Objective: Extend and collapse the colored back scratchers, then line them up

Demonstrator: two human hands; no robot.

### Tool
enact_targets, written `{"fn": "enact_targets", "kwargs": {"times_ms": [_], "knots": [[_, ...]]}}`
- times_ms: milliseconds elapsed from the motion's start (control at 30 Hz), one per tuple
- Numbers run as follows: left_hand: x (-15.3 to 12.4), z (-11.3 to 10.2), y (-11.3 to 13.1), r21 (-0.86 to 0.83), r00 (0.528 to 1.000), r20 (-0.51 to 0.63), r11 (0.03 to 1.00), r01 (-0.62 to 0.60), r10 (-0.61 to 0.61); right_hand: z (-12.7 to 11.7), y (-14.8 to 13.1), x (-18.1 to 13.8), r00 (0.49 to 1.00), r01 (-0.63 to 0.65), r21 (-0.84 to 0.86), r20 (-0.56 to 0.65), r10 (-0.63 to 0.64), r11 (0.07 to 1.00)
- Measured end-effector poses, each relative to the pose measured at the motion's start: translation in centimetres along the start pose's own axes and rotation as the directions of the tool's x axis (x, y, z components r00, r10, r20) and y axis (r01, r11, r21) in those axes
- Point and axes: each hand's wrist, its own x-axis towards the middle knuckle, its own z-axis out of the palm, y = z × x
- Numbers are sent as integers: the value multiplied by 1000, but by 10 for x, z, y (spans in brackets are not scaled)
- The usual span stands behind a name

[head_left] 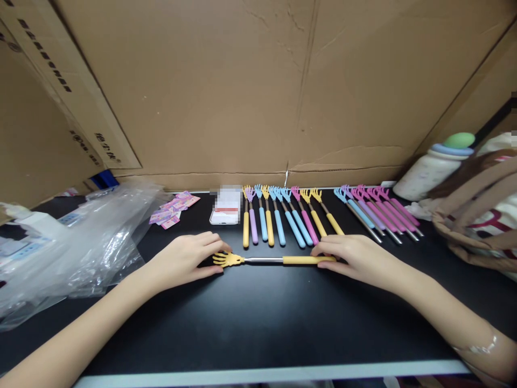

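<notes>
1. Head view, your hands: your left hand [186,260] rests on the black tabletop [258,323] with its fingertips touching the claw end of a yellow back scratcher [274,260]. Your right hand [355,257] has finger and thumb pinched on the yellow handle end. The left grip is loosely curled about the claw; whether it truly clamps the claw cannot be told.

2. Head view, the scratcher: it lies flat and crosswise just in front of you, claw to the left, with a bare metal rod showing between claw and handle, so it looks partly drawn out.

3. Head view, behind it: a row of scratchers [283,218] in yellow, purple, blue and pink lies side by side, claws pointing toward the cardboard wall [258,91]. A second bunch [377,211], mostly pink and purple, lies to the right, well apart from the first.

4. Head view, edges: a crumpled plastic bag [81,242] sits at the left, small pink cards [173,209] and a phone [226,211] lie near the row, and a bottle [434,164] and a cloth bag [480,215] stand at the right.

5. Handling, as a judgement: keep the rod in line with the handle, hold the claw by its base rather than the thin tines, and move both hands evenly so the sections do not bend or jam.
</notes>
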Motion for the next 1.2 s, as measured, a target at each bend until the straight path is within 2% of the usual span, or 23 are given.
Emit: {"fn": "enact_targets", "kwargs": {"times_ms": [733,900,1200], "knots": [[-1,-2,3,1,1000,-17,1000,-7,7,-1,-3,0,998,47,-13,-44,-48,999],[-2,0,7,22,999,-54,1000,5,-4,1,-5,1,999,45,9,-21,-45,999],[-1,0,7,9,999,-43,1000,-18,19,3,-8,4,999,45,14,3,-45,999]]}}
